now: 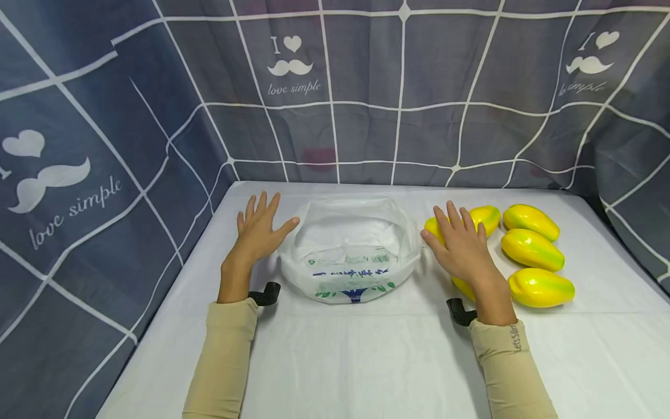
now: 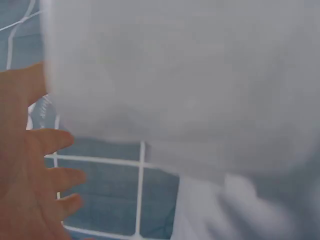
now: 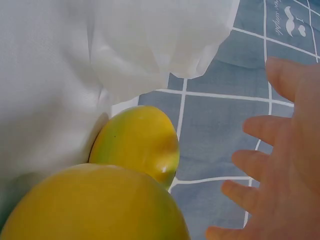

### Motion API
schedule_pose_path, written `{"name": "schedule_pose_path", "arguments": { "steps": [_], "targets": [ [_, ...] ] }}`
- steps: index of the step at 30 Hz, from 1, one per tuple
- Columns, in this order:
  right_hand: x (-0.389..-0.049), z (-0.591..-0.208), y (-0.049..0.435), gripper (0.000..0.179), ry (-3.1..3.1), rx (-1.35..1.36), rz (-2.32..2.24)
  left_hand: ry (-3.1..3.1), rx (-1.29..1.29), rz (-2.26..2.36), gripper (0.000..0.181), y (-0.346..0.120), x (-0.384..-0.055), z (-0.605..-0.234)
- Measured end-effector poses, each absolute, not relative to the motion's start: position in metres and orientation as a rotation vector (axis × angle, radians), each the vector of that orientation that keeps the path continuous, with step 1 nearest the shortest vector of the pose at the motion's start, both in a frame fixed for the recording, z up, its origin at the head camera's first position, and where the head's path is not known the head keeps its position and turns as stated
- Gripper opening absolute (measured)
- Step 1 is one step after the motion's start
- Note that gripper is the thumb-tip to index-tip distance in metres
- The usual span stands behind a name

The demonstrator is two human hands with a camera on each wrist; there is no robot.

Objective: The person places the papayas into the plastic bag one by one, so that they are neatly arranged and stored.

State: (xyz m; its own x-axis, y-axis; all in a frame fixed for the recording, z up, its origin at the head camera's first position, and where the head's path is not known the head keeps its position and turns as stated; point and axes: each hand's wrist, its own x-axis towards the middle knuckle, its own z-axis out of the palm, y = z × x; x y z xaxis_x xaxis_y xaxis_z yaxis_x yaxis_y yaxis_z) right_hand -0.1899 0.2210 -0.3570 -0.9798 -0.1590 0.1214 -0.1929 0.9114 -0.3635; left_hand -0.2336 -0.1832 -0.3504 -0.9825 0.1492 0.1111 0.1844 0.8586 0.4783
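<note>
A white plastic bag (image 1: pixel 340 285) with blue and green print stands on the table, its mouth spread wide. My left hand (image 1: pixel 255 233) is to its left, fingers straight and spread, holding nothing. On the bag's other side my right hand (image 1: pixel 463 250) is spread flat over several glossy yellow fruits with green tints, like mangoes or papayas; it partly hides them. In the right wrist view, two fruits, a nearer one (image 3: pixel 100 205) and a farther one (image 3: pixel 137 142), are apart from the fingers. The bag's side (image 2: pixel 150 70) fills much of the left wrist view.
Three more yellow fruits (image 1: pixel 534 250) lie in a column right of my right hand. A white cloth covers the table (image 1: pixel 340 361). Grey-blue checked curtains (image 1: pixel 366 134) hang along the back and both sides. Black camera mounts (image 1: pixel 267 294) sit at both wrists.
</note>
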Motion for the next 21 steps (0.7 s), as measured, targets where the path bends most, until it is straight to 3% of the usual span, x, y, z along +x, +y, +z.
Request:
{"name": "schedule_pose_path", "arguments": {
  "steps": [11, 21],
  "targets": [
    [-0.19, -0.353, 0.231, 0.078, -2.961, 0.327, 0.744, -2.9, -0.337, -1.231, 0.074, -0.182, -0.233, -0.35],
    [-0.184, -0.349, 0.241, 0.081, -2.965, 0.348, 0.881, -2.933, -0.389, -1.266, 0.063, -0.184, -0.236, -0.357]
  ]
}}
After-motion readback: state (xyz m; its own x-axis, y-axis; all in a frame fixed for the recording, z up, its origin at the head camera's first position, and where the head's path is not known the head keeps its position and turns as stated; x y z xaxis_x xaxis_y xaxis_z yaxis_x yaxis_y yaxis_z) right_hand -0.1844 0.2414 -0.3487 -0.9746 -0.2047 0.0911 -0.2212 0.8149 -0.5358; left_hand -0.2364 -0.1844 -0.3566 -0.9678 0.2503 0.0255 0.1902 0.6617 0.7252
